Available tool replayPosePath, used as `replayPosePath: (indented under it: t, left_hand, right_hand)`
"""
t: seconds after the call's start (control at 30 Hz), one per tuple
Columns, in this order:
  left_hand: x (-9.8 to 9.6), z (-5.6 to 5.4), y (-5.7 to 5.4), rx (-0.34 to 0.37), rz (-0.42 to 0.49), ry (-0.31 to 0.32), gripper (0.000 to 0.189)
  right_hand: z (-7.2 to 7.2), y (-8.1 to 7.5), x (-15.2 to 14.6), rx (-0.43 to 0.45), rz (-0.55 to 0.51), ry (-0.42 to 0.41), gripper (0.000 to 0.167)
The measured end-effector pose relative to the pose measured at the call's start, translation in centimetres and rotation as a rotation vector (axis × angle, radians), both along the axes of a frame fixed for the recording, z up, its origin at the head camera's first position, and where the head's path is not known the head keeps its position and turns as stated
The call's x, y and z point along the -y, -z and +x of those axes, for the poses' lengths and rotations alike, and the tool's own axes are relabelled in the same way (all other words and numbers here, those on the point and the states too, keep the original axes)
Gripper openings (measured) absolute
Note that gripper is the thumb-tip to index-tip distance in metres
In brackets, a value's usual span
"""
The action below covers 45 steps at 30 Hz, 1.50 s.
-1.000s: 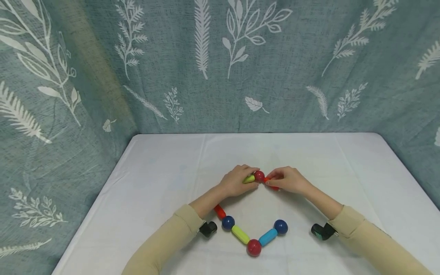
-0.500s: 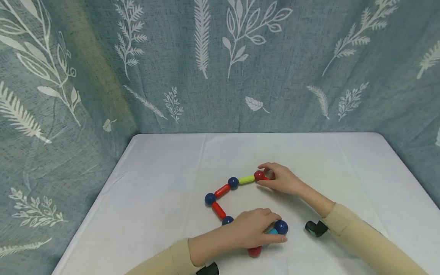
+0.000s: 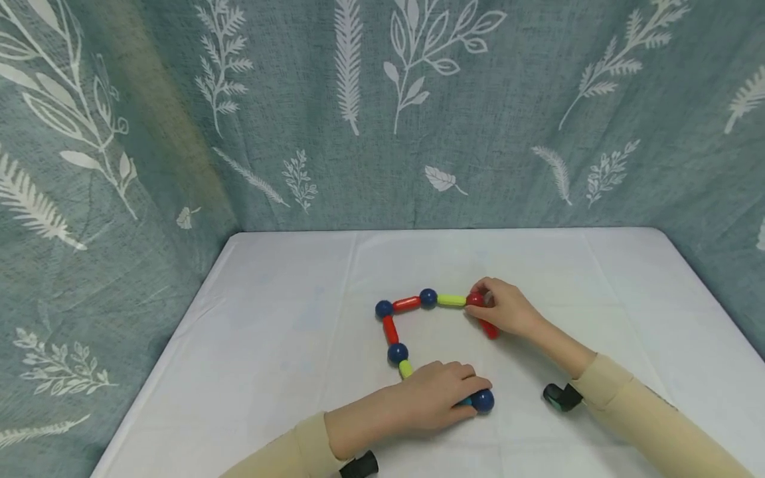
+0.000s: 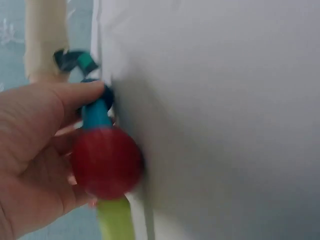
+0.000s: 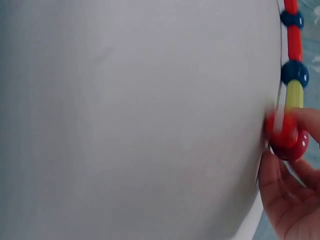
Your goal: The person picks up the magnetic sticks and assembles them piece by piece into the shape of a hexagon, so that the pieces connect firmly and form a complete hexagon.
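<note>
A chain of coloured rods and balls, like a magnetic building set, bends across the white table. My left hand point(image 3: 427, 398) grips its front part, thumb and fingers around a light blue rod point(image 4: 96, 116). That rod joins a dark blue end ball point(image 3: 482, 401) to a red ball point(image 4: 107, 162), which the hand hides in the head view. My right hand point(image 3: 508, 309) pinches another red ball point(image 3: 475, 299) at the back right. From this ball a red rod point(image 3: 489, 329) points toward the front, its far end free, and a yellow-green rod point(image 3: 451, 301) runs left.
On the left, red rods point(image 3: 390, 330) alternate with dark blue balls point(image 3: 384, 309), and a second yellow-green rod point(image 3: 406, 369) passes under my left hand. A white cloth point(image 3: 287, 318) covers the table. Behind it hangs a green leaf-patterned curtain point(image 3: 382, 166).
My left hand has left the back of the chain and taken hold of the light blue rod in front. My right hand went from the red rod to the red ball; the chain's back has shifted right.
</note>
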<state>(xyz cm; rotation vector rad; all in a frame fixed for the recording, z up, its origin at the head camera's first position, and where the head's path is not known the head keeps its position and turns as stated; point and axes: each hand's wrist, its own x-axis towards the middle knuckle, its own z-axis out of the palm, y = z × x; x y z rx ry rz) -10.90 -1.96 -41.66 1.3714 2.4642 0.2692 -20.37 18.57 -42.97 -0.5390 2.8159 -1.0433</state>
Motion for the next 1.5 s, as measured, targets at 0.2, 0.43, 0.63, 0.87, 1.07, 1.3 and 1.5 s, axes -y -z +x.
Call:
replayPosePath:
  t: [0.2,0.43,0.63,0.87,1.07,1.3,1.5]
  left_hand:
    - [1.9,-0.9,-0.5,0.111,0.044,-0.037,0.040]
    - [2.9,-0.7,0.2,0.155,0.138,-0.156,0.041]
    - [2.6,-0.5,1.0,0.091,0.204,-0.390,0.041]
    - [1.9,-0.8,1.3,0.059,0.246,-0.460,0.038]
    - [1.4,-1.0,1.5,0.065,0.265,-0.471,0.039]
    - [1.8,-1.3,1.4,0.069,0.322,-0.474,0.044]
    - [3.7,-4.0,0.9,-0.128,0.508,-0.590,0.046]
  right_hand:
    - [0.6,0.0,-2.7,-0.049,0.058,-0.051,0.037]
    - [1.1,-0.1,-4.8,-0.437,0.173,-0.482,0.035]
    - [1.6,0.2,-3.9,-0.469,0.171,-0.513,0.029]
    - [2.7,0.3,-2.4,-0.392,0.065,-0.497,0.026]
    - [3.3,0.4,-1.9,-0.371,0.045,-0.540,0.026]
    - [3.8,-0.2,-1.6,-0.269,0.083,-0.457,0.024]
    - [3.3,-0.6,0.1,-0.162,0.064,-0.189,0.029]
